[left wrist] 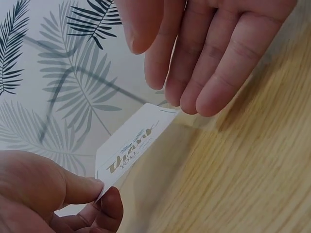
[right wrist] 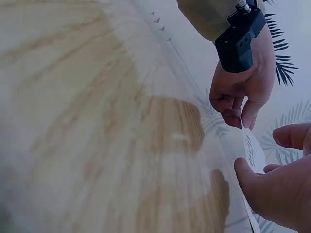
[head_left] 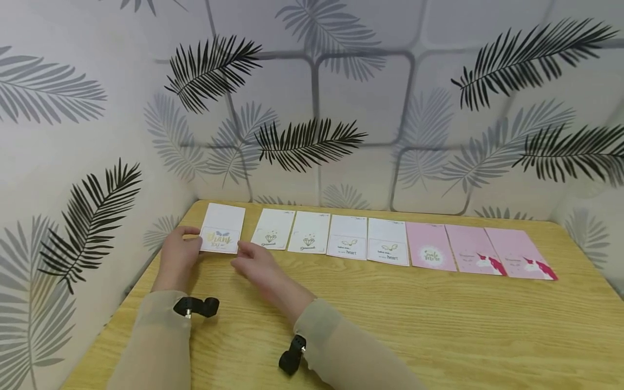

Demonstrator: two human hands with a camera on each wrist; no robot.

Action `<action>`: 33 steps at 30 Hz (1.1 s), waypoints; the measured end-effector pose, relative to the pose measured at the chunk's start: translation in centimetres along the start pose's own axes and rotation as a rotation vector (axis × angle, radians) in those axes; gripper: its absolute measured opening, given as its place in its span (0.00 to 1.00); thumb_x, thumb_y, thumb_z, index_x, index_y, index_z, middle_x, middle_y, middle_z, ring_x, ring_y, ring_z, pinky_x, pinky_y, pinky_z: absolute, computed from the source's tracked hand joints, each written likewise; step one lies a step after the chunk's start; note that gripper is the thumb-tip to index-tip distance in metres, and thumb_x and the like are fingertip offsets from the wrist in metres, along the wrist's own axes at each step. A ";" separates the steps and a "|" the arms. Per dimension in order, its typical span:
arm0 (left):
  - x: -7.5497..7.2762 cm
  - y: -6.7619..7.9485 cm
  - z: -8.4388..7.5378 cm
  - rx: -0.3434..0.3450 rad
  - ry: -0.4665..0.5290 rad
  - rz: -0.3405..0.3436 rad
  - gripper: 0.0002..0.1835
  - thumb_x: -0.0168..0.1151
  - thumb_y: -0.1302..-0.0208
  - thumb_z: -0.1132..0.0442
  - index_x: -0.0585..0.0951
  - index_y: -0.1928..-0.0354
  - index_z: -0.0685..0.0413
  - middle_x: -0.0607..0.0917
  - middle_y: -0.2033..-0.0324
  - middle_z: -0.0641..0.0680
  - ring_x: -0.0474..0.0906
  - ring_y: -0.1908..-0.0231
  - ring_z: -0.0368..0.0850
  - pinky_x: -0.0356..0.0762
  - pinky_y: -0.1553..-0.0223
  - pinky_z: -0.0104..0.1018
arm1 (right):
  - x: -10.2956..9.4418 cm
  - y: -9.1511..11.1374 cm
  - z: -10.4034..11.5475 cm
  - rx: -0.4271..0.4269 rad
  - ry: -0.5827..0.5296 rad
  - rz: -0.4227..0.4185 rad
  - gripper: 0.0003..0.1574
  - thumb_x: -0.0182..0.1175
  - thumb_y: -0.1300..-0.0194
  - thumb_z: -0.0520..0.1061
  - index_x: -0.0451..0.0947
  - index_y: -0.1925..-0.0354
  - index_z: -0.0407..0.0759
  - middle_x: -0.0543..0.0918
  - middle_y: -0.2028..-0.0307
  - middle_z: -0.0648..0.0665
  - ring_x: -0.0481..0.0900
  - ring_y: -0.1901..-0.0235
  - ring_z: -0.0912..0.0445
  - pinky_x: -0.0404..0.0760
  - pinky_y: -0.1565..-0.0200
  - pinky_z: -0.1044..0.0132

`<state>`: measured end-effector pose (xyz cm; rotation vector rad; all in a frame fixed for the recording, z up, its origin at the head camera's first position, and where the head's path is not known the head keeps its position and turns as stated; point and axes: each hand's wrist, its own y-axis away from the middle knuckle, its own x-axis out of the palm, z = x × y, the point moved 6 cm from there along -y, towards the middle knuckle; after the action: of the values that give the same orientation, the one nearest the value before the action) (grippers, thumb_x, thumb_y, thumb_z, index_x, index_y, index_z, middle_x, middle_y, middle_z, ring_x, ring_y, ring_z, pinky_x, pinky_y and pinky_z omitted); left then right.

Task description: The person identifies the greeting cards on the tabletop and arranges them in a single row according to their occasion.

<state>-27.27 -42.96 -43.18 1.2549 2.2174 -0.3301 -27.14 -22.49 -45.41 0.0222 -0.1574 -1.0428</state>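
Note:
A white card (head_left: 223,230) with gold "thank you" lettering is at the left end of a row of cards. My left hand (head_left: 181,250) pinches its left edge between thumb and fingers. In the left wrist view, the card (left wrist: 136,143) slants above the tabletop, gripped at its lower end by the left hand (left wrist: 53,189). My right hand (head_left: 263,271) is by the card's right edge, its fingers (left wrist: 223,63) extended. Whether they touch the card I cannot tell. The right wrist view shows the right hand (right wrist: 279,196) with thumb and fingers spread apart.
Rightward along the table's (head_left: 390,325) back edge lie two diamond cards (head_left: 272,227), two white cards with gold wings (head_left: 347,235), a pink card with a round white emblem (head_left: 431,246) and two pink unicorn cards (head_left: 475,249). A leaf-patterned wall (head_left: 361,108) rises behind.

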 end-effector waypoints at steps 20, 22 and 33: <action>2.5 -0.1 -2.0 0.127 -0.013 0.046 0.26 0.53 0.23 0.71 0.76 0.27 0.72 0.81 0.37 0.73 0.78 0.38 0.64 0.76 0.38 0.55 | -1.4 -0.4 0.7 -0.013 0.048 -0.071 0.38 0.64 0.21 0.40 0.70 0.19 0.39 0.73 0.22 0.39 0.67 0.20 0.46 0.71 0.25 0.52; 2.8 -0.3 -2.0 0.128 -0.016 0.045 0.26 0.53 0.22 0.71 0.76 0.26 0.71 0.82 0.37 0.72 0.77 0.39 0.63 0.75 0.39 0.55 | -1.6 -0.5 0.6 -0.010 0.046 -0.065 0.38 0.63 0.21 0.40 0.69 0.18 0.39 0.72 0.21 0.41 0.66 0.19 0.46 0.70 0.24 0.52; 4.1 -0.9 -1.7 0.147 -0.080 0.009 0.25 0.51 0.22 0.70 0.77 0.26 0.64 0.81 0.37 0.71 0.77 0.38 0.66 0.74 0.36 0.62 | -1.9 -1.3 -0.3 -0.001 0.043 -0.045 0.38 0.63 0.21 0.39 0.68 0.18 0.39 0.70 0.19 0.40 0.64 0.18 0.45 0.70 0.24 0.50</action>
<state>-30.24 -39.70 -44.29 1.3042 2.1510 -0.5390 -29.13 -21.48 -46.02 0.0476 -0.1180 -1.0868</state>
